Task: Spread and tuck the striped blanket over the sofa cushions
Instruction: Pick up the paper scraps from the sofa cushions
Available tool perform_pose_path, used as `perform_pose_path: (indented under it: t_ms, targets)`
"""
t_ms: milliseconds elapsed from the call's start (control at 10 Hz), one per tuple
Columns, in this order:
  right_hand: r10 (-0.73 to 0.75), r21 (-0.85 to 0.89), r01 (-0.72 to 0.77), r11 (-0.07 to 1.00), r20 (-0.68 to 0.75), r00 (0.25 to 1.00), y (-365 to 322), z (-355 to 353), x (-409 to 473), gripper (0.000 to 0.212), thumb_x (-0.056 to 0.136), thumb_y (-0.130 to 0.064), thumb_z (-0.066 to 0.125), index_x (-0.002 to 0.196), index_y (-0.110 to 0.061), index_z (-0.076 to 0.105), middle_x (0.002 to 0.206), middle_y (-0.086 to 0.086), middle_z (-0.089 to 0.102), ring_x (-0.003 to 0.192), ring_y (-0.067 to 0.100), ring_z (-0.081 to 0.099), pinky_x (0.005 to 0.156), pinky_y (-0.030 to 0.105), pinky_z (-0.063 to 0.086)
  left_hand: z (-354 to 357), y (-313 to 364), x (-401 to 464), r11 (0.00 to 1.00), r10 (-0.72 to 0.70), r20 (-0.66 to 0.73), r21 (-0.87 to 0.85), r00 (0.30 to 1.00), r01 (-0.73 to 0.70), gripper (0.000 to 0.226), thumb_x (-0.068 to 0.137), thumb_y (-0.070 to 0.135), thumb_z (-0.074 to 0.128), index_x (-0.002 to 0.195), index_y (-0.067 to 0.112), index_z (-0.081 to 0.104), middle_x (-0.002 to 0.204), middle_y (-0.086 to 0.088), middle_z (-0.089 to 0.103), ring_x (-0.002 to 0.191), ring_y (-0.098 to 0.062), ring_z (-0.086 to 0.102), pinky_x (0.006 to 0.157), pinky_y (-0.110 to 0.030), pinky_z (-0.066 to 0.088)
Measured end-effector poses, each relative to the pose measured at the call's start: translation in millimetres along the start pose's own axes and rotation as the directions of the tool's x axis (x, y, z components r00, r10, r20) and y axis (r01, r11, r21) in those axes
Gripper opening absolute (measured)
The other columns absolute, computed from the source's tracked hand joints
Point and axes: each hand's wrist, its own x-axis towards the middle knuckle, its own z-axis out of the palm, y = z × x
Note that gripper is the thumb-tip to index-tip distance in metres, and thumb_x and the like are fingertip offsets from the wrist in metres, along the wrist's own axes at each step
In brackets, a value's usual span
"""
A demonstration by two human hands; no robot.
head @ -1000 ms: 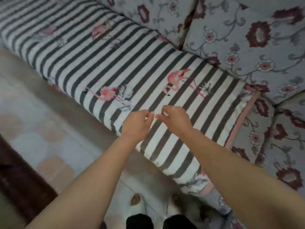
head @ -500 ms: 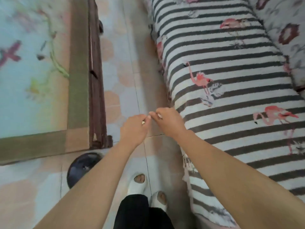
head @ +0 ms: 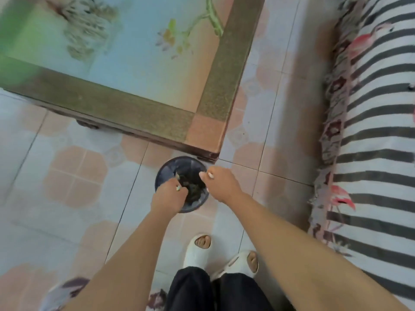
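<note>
1. Two hands hang over the floor [head: 74, 176], well apart from the sofa [head: 332, 122], which runs along the right edge of the view with its long axis going away from the person.
2. The striped blanket [head: 381, 140] lies spread along that sofa seat, stripes running across it, its front edge draped over the floral cover at the sofa's front. It lies to the right of both hands, and neither hand touches it.
3. The bench [head: 139, 102], a low one with a painted glass top, fills the upper left; its near corner sits just above a small dark bin [head: 166, 173] on the floor.
4. The right hand [head: 221, 184] is the nearer one to the blanket. It hovers at the bin's right rim, fingers [head: 206, 175] bunched together at the tips; something small and pale shows there, but whether it is a held scrap or a nail cannot be told.
5. The left hand [head: 169, 197] sits over the bin's near side, fingers curled, with a small pale bit at the tips, likely pinched.
6. By judgement, the next tuck calls for a turn to the right, the right hand reaching the draped front edge first.
</note>
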Motion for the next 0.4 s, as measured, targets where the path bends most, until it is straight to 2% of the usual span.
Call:
perform_pose_path:
  t_ms: [100, 200, 300, 400]
  targets:
    - [0.086, 0.078, -0.09, 0.993, 0.052, 0.995, 0, 44, 34, 0.034, 0.096, -0.04, 0.042, 0.077, -0.013, 0.049, 0.076, 0.006, 0.054, 0.078, 0.034, 0.059, 0.071, 0.046, 0.054, 13, -40, 38, 0.998, -0.043, 0.036, -0.052, 0.998, 0.044, 0.028, 0.09, 0.023, 0.054, 0.112, 0.007, 0.053, 0.115, -0.019, 0.06, 0.101, -0.036, 0.057, 0.086, -0.04, 0.046]
    - [0.145, 0.153, -0.152, 0.976, 0.06, 0.988, 4, 71, 61, 0.035, 0.097, -0.041, 0.039, 0.081, -0.014, 0.053, 0.088, 0.009, 0.06, 0.092, 0.033, 0.058, 0.081, 0.038, 0.046, 27, -58, 62, 0.984, -0.071, 0.092, -0.157, 0.993, 0.085, 0.043, 0.088, 0.024, 0.057, 0.128, 0.012, 0.045, 0.125, -0.017, 0.054, 0.107, -0.036, 0.056, 0.09, -0.039, 0.049]
    - [0.198, 0.243, -0.222, 0.944, 0.119, 0.973, 11, 85, 78, 0.055, 0.097, -0.047, 0.034, 0.133, -0.007, 0.046, 0.138, 0.017, 0.049, 0.125, 0.034, 0.047, 0.101, 0.039, 0.042, 41, -65, 77, 0.971, -0.065, 0.078, -0.225, 0.995, 0.082, 0.053, 0.089, 0.023, 0.056, 0.137, 0.013, 0.037, 0.133, -0.021, 0.047, 0.118, -0.038, 0.049, 0.098, -0.044, 0.045]
    - [0.187, 0.282, -0.223, 0.933, 0.148, 0.971, 13, 89, 81, 0.058, 0.097, -0.045, 0.034, 0.141, -0.007, 0.035, 0.147, 0.016, 0.038, 0.133, 0.034, 0.038, 0.105, 0.049, 0.041, 47, -66, 75, 0.977, -0.052, 0.104, -0.203, 0.993, 0.072, 0.052, 0.093, 0.022, 0.052, 0.14, 0.01, 0.034, 0.136, -0.02, 0.041, 0.119, -0.037, 0.046, 0.098, -0.041, 0.04]
